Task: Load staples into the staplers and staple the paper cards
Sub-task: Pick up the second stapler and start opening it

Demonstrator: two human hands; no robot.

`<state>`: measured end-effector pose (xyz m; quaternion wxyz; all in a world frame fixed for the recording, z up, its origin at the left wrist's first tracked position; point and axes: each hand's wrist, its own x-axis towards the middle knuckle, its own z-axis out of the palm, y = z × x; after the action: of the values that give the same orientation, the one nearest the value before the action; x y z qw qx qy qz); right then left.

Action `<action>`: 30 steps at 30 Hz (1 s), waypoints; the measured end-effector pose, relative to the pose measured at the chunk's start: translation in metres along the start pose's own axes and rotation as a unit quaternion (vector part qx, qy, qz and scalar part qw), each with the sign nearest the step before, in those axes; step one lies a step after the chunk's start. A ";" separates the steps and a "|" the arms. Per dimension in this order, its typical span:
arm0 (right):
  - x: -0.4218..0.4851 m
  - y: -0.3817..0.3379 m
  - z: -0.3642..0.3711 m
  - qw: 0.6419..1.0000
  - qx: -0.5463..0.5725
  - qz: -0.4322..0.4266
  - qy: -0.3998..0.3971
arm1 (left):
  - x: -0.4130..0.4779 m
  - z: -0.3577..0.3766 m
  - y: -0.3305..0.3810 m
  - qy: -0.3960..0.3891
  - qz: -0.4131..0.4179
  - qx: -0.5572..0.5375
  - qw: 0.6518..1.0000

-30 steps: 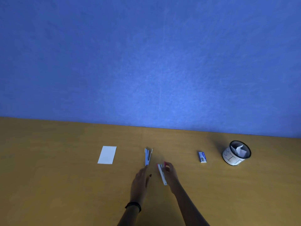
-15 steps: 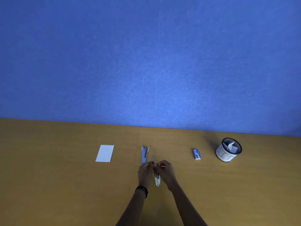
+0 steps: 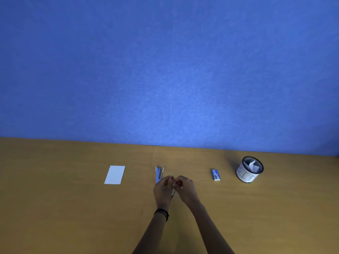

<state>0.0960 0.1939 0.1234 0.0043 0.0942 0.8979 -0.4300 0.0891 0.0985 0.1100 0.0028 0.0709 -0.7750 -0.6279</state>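
We judge loading barely begun: our left hand (image 3: 162, 189) and right hand (image 3: 186, 189) both curl round one stapler (image 3: 173, 194) at centre, the other stapler (image 3: 158, 174) lying just beyond, with the card (image 3: 115, 174) at left and the staple box (image 3: 216, 174) at right untouched.

Taking the spare stapler (image 3: 158, 173) as my mark, I see free tabletop leftward to the paper card (image 3: 114, 175) and rightward to the staple box (image 3: 216, 174), with the cup (image 3: 249, 169) beyond. Just nearer me, my left hand (image 3: 163, 189) and right hand (image 3: 187, 190) grip the second stapler (image 3: 173, 194).
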 end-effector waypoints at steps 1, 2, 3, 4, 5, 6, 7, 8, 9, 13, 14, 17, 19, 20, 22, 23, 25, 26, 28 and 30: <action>-0.001 0.000 -0.002 1.000 0.001 -0.001 0.001 | -0.001 0.000 0.001 -0.002 0.004 0.001 1.000; -0.002 0.000 -0.003 1.000 0.004 -0.002 0.003 | -0.001 0.000 0.002 -0.007 0.007 -0.001 1.000; -0.003 0.000 -0.005 1.000 0.008 0.000 0.007 | -0.002 -0.001 0.004 -0.015 0.009 -0.003 1.000; -0.004 0.000 -0.006 1.000 0.012 0.004 0.011 | -0.002 -0.001 0.005 -0.026 0.008 -0.005 1.000; -0.005 0.000 -0.007 1.000 0.017 0.009 0.016 | -0.001 -0.002 0.007 -0.039 0.006 -0.007 0.999; -0.006 0.000 -0.008 0.999 0.023 0.015 0.021 | -0.001 -0.003 0.008 -0.051 0.002 -0.009 0.999; -0.007 0.000 -0.009 0.999 0.030 0.019 0.027 | 0.000 -0.003 0.009 -0.060 -0.001 -0.010 0.998; -0.008 0.000 -0.009 0.998 0.040 0.021 0.033 | 0.002 -0.004 0.010 -0.067 -0.003 -0.011 0.998; -0.009 -0.001 -0.010 0.998 0.051 0.023 0.036 | 0.002 -0.004 0.010 -0.072 -0.004 -0.013 0.997; -0.013 -0.005 -0.012 0.996 0.073 0.027 0.040 | 0.000 -0.003 0.011 -0.069 -0.007 -0.034 0.997; -0.014 -0.006 -0.012 0.996 0.070 0.027 0.042 | -0.001 -0.002 0.010 -0.066 -0.012 -0.047 0.997; -0.014 -0.007 -0.013 0.995 0.073 0.028 0.054 | -0.002 -0.001 0.010 -0.083 -0.013 -0.071 0.994; -0.014 -0.007 -0.015 0.995 0.073 0.028 0.063 | -0.003 -0.001 0.011 -0.099 -0.009 -0.082 0.992; -0.014 -0.006 -0.016 0.995 0.072 0.026 0.065 | -0.003 -0.001 0.013 -0.102 -0.010 -0.086 0.991; -0.014 -0.006 -0.017 0.994 0.077 0.021 0.070 | -0.002 -0.001 0.015 -0.101 -0.016 -0.092 0.990; -0.014 -0.006 -0.018 0.994 0.079 0.021 0.072 | -0.002 0.000 0.017 -0.099 -0.021 -0.097 0.990; -0.013 -0.007 -0.019 0.994 0.078 0.020 0.076 | -0.002 0.002 0.019 -0.093 -0.025 -0.102 0.990; -0.012 -0.007 -0.020 0.994 0.076 0.020 0.078 | -0.002 0.003 0.020 -0.091 -0.023 -0.099 0.991; -0.011 -0.006 -0.020 0.993 0.078 0.022 0.084 | -0.001 0.006 0.021 -0.092 -0.017 -0.090 0.992; -0.010 -0.005 -0.019 0.992 0.080 0.026 0.092 | -0.001 0.010 0.021 -0.090 -0.015 -0.090 0.992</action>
<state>0.1069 0.2041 0.1400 -0.0742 0.1566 0.8546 -0.4895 0.0866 0.1122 0.1288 -0.0700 0.0247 -0.7116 -0.6986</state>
